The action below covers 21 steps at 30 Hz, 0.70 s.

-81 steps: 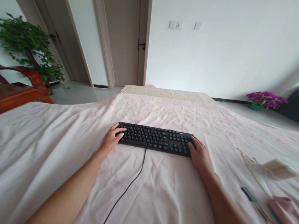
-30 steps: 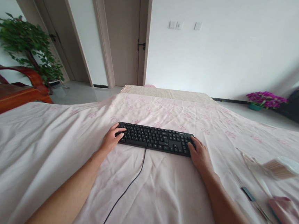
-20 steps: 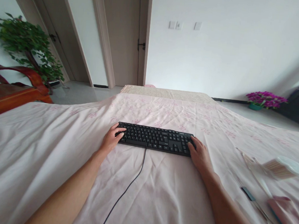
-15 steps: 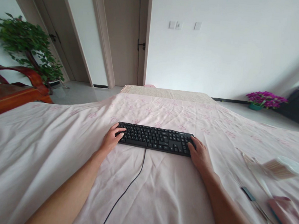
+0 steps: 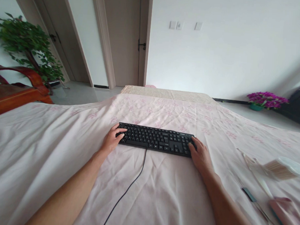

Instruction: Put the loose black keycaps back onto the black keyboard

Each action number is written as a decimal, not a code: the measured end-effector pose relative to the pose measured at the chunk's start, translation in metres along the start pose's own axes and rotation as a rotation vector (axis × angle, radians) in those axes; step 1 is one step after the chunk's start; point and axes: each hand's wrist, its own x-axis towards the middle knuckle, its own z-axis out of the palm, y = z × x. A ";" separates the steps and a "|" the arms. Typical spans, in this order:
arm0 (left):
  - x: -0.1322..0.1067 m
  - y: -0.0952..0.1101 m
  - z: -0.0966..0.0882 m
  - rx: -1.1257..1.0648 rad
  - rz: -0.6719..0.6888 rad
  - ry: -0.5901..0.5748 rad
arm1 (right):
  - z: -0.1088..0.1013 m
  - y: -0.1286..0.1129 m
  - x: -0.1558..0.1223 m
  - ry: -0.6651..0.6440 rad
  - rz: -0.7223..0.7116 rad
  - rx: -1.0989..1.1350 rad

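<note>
A black keyboard [image 5: 156, 139] lies flat on a pale pink cloth [image 5: 158, 193], its black cable [image 5: 125, 192] trailing toward me. My left hand [image 5: 112, 139] grips the keyboard's left end, fingers curled over the edge, thumb on top. At the right end my right hand [image 5: 200, 155] holds the keyboard the same way, fingers wrapped round its corner.
On the cloth at right lie a tipped container of cotton swabs [image 5: 283, 168], a thin metal tool [image 5: 256, 204] and a pink case [image 5: 288, 217]. A red wooden chair [image 5: 7, 93] and a green plant [image 5: 27, 44] stand at left. Purple flowers [image 5: 266, 100] sit on the floor at right.
</note>
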 end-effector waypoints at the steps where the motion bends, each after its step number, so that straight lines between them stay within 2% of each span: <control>1: 0.000 0.000 0.000 -0.003 -0.001 -0.002 | 0.000 0.000 0.000 0.003 -0.002 0.001; 21: -0.001 0.003 0.000 -0.006 -0.014 -0.003 | -0.002 -0.002 0.000 -0.005 0.003 -0.006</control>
